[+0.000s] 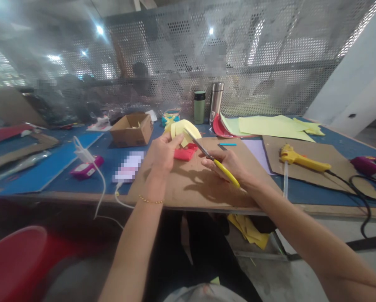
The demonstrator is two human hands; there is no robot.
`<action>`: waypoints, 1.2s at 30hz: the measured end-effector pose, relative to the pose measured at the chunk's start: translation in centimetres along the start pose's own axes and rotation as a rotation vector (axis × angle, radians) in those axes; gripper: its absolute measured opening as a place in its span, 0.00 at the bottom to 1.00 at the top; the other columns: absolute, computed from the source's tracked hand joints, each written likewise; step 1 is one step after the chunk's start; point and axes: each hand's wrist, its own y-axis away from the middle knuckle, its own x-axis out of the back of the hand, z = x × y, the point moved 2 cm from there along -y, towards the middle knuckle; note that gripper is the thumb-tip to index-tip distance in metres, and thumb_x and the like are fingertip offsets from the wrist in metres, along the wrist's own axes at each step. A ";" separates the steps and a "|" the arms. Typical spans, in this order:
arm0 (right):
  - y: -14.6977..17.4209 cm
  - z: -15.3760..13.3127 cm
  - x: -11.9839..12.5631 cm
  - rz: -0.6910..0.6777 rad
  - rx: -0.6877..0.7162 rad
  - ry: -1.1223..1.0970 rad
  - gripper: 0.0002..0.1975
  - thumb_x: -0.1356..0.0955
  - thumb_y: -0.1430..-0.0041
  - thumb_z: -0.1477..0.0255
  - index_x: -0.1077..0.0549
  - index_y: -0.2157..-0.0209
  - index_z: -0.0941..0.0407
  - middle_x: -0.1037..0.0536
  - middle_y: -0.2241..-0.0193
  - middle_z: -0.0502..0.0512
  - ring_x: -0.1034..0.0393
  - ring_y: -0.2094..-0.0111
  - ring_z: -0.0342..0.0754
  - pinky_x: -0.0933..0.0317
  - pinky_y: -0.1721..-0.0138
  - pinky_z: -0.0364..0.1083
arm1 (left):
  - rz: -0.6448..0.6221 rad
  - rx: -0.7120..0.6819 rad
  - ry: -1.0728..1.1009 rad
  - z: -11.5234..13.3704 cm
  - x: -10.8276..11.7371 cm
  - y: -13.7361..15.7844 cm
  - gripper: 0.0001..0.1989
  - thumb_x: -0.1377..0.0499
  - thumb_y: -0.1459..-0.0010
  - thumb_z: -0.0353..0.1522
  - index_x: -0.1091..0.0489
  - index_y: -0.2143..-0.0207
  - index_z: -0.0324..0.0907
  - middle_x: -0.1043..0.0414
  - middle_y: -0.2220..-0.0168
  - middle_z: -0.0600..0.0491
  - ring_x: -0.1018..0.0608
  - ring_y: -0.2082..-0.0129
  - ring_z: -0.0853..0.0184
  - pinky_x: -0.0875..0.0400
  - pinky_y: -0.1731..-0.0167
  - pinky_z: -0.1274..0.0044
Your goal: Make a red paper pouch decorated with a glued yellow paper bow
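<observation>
My left hand point(164, 152) pinches a curved, pale yellow piece point(185, 128) that looks like paper or foam sheet. In my right hand point(227, 163) is a pair of scissors point(221, 167) with yellow handles, its blades pointing up and left to the yellow piece. Whether the blades touch the piece I cannot tell. Just beneath, a red piece point(185, 153) lies on the brown cardboard sheet point(181, 188). A slim blue-handled tool point(227, 144) rests on the cardboard beyond my right hand.
On the right, a yellow glue gun point(304, 160) lies on another cardboard piece point(342, 184), its black cord trailing off the edge. Pale green sheets point(270, 126), a steel flask point(216, 100) and a green tumbler point(199, 108) stand behind. An open carton point(131, 130) is at left.
</observation>
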 end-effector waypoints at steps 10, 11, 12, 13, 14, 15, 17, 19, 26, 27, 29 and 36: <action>-0.1 0.3 0.0 0.035 -0.022 0.015 0.37 0.30 0.51 0.38 0.15 0.61 0.58 0.37 0.79 0.46 0.48 0.77 0.41 0.53 0.74 0.44 | -0.008 0.000 0.030 0.8 -0.5 0.5 0.11 0.28 0.50 0.33 0.16 0.62 0.43 0.18 0.67 0.51 0.17 0.67 0.62 0.19 0.67 0.72; 0.0 0.2 0.0 0.029 -0.021 0.007 0.36 0.30 0.50 0.38 0.16 0.61 0.58 0.37 0.79 0.46 0.48 0.77 0.41 0.53 0.74 0.44 | -0.017 0.006 0.040 0.8 -0.6 0.6 0.10 0.28 0.51 0.33 0.17 0.64 0.43 0.18 0.68 0.51 0.17 0.67 0.63 0.19 0.68 0.72; 0.1 0.1 0.0 0.024 -0.017 -0.001 0.35 0.30 0.49 0.39 0.16 0.61 0.58 0.37 0.80 0.46 0.48 0.77 0.41 0.53 0.74 0.44 | -0.026 0.013 0.049 0.8 -0.7 0.6 0.09 0.28 0.51 0.33 0.17 0.65 0.43 0.18 0.68 0.52 0.18 0.68 0.64 0.20 0.68 0.73; 0.1 0.0 0.0 0.018 -0.012 -0.011 0.34 0.30 0.48 0.40 0.16 0.62 0.58 0.37 0.80 0.46 0.48 0.78 0.41 0.54 0.75 0.44 | -0.035 0.022 0.055 0.8 -0.8 0.6 0.09 0.28 0.52 0.33 0.17 0.66 0.43 0.18 0.69 0.52 0.18 0.69 0.64 0.20 0.68 0.73; 0.2 -0.1 0.0 0.012 -0.009 -0.024 0.34 0.30 0.48 0.40 0.17 0.63 0.58 0.38 0.80 0.46 0.48 0.78 0.41 0.54 0.75 0.44 | -0.046 0.035 0.059 0.8 -0.9 0.7 0.09 0.27 0.52 0.33 0.18 0.66 0.43 0.18 0.69 0.52 0.18 0.68 0.65 0.20 0.67 0.74; 0.2 -0.2 0.0 0.010 -0.008 -0.040 0.33 0.30 0.48 0.40 0.17 0.64 0.59 0.38 0.81 0.46 0.48 0.78 0.41 0.54 0.75 0.44 | -0.056 0.049 0.062 0.8 -0.9 0.8 0.09 0.27 0.52 0.33 0.18 0.66 0.43 0.18 0.68 0.52 0.18 0.68 0.64 0.20 0.66 0.74; 0.3 -0.3 -0.1 0.013 -0.014 -0.075 0.33 0.29 0.47 0.40 0.17 0.63 0.59 0.39 0.81 0.45 0.48 0.78 0.41 0.53 0.76 0.44 | -0.077 0.076 0.070 0.8 -1.1 1.0 0.11 0.27 0.51 0.33 0.17 0.63 0.43 0.17 0.66 0.52 0.17 0.65 0.64 0.19 0.62 0.73; 0.3 -0.3 -0.1 0.020 -0.020 -0.107 0.34 0.29 0.48 0.40 0.18 0.61 0.59 0.39 0.82 0.44 0.47 0.79 0.41 0.53 0.76 0.43 | -0.101 0.096 0.089 0.9 -1.4 1.2 0.12 0.27 0.51 0.34 0.18 0.62 0.43 0.17 0.64 0.51 0.16 0.63 0.63 0.19 0.60 0.72; 0.3 -0.1 -0.2 0.045 -0.021 -0.120 0.35 0.28 0.49 0.39 0.18 0.62 0.59 0.39 0.82 0.45 0.47 0.79 0.41 0.54 0.78 0.43 | -0.128 0.108 0.108 1.0 -1.7 1.3 0.13 0.26 0.53 0.34 0.18 0.63 0.42 0.17 0.65 0.52 0.17 0.65 0.65 0.20 0.60 0.73; 0.3 0.0 -0.2 0.046 -0.014 -0.119 0.35 0.28 0.50 0.39 0.17 0.63 0.59 0.38 0.83 0.45 0.47 0.79 0.41 0.54 0.78 0.43 | -0.125 0.106 0.107 0.9 -1.7 1.3 0.13 0.26 0.53 0.34 0.18 0.63 0.43 0.17 0.65 0.52 0.17 0.65 0.65 0.20 0.60 0.73; 0.2 0.1 -0.2 0.057 0.011 -0.112 0.35 0.28 0.50 0.39 0.17 0.64 0.59 0.38 0.82 0.45 0.47 0.79 0.41 0.54 0.77 0.43 | -0.119 0.106 0.105 0.7 -1.6 1.2 0.12 0.26 0.52 0.34 0.18 0.63 0.43 0.17 0.66 0.52 0.17 0.66 0.65 0.20 0.62 0.73; 0.1 0.1 -0.1 0.089 0.026 -0.070 0.34 0.28 0.50 0.39 0.17 0.68 0.59 0.37 0.81 0.47 0.47 0.77 0.41 0.51 0.76 0.43 | -0.127 0.111 0.103 0.7 -1.5 1.2 0.13 0.26 0.53 0.34 0.18 0.63 0.44 0.17 0.65 0.53 0.17 0.65 0.63 0.20 0.60 0.71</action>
